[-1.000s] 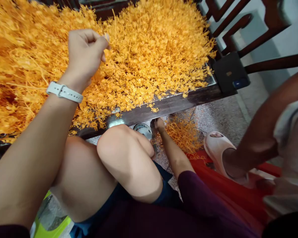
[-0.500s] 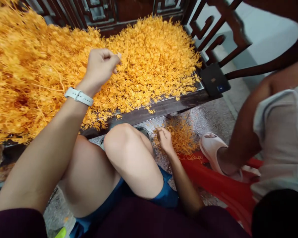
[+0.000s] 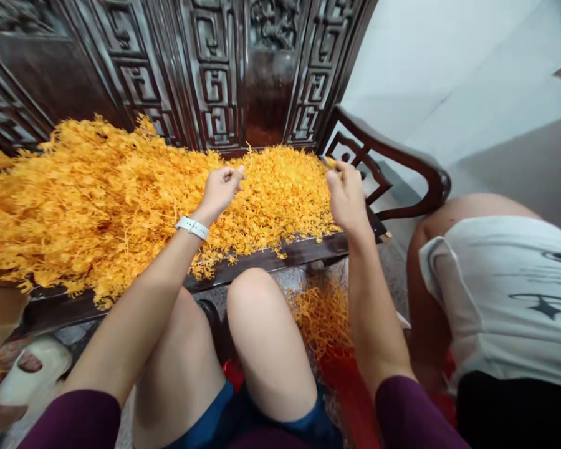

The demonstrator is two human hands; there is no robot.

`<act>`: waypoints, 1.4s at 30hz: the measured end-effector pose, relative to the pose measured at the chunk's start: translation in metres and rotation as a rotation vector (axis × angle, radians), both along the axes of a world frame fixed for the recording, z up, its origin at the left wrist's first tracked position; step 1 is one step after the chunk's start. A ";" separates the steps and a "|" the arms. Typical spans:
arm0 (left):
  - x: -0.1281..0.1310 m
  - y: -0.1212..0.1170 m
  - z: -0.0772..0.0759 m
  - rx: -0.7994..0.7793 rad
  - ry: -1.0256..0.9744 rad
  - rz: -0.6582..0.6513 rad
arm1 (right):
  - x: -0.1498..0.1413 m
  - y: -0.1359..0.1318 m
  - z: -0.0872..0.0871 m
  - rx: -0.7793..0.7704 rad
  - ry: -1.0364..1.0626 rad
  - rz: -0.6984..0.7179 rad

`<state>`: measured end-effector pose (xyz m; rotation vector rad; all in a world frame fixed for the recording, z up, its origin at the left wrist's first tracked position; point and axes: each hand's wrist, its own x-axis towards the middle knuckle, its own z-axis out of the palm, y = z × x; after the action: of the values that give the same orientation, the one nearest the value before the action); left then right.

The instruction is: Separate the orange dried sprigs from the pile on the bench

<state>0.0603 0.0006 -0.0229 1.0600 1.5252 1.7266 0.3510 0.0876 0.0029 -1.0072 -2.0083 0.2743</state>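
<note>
A big heap of orange plastic sprigs with small flower-like heads point(image 3: 112, 206) covers the dark wooden bench seat. Above its middle is my left hand point(image 3: 220, 190), a pale watch band on its wrist, with thumb and fingers pinched. A thin orange plastic sprig point(image 3: 249, 151) sticks up at those fingertips and looks pinched there. My right hand point(image 3: 346, 194) is raised over the heap's right end, its fingers closed. Something small, orange and dark, shows at its fingertips; its kind is not clear.
The bench's carved dark backrest point(image 3: 215, 75) and armrest point(image 3: 416, 168) rise behind and at the right. Loose orange stems point(image 3: 320, 315) lie on the floor by a red plastic piece point(image 3: 348, 386). Another person's light-clothed leg point(image 3: 509, 293) is at the right. A cardboard piece point(image 3: 2, 305) lies left.
My right hand has come up from the stems on the floor to the right end of the heap. My left hand stays pinched over the heap. The view has tilted up.
</note>
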 end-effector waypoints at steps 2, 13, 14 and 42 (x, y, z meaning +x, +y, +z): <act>0.004 -0.003 0.010 0.012 -0.143 0.007 | -0.014 0.018 0.019 0.025 -0.165 -0.113; 0.019 -0.021 0.057 0.217 -0.497 -0.179 | -0.127 -0.072 0.022 -0.229 0.370 0.326; 0.018 -0.023 0.059 0.216 -0.485 -0.171 | -0.132 -0.076 0.015 -0.250 0.437 0.341; -0.006 -0.008 0.051 0.117 -0.450 0.049 | -0.166 -0.182 -0.025 0.256 0.426 0.663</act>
<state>0.0546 -0.0070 0.0285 0.6306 1.1849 1.9455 0.1850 -0.0941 -0.0221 -0.0807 -1.8552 0.5182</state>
